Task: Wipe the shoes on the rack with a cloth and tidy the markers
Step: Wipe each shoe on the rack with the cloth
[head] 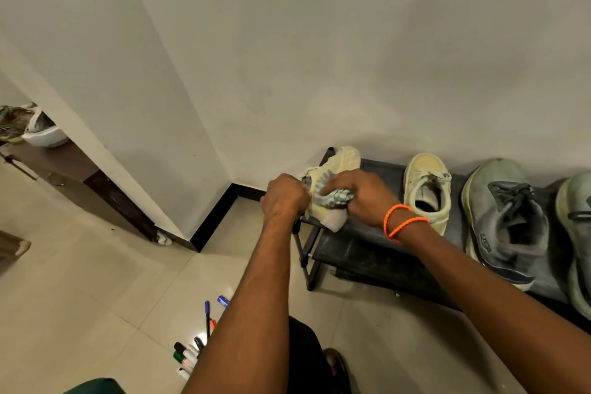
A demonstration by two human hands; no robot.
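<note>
Presently, head view, the only 1 supplied: the person works at the left end of the shoe rack. The left hand is curled round the heel end of a pale yellow shoe, held tipped on its side above the rack's top shelf. The right hand clutches a bunched cloth against the shoe's side. The matching yellow shoe stands on the shelf just beside, then a grey shoe, with another at the frame's right edge. The markers lie scattered on the floor tiles by the left forearm, well apart from the rack.

Assessment: the shoe looks light, with a soft upper that would yield under pressure; the firmer heel and sole seem the sound places to hold. The cloth is limp and needs bunching to stay in hand. The markers are small, likely to roll, best gathered by their barrels.
</note>
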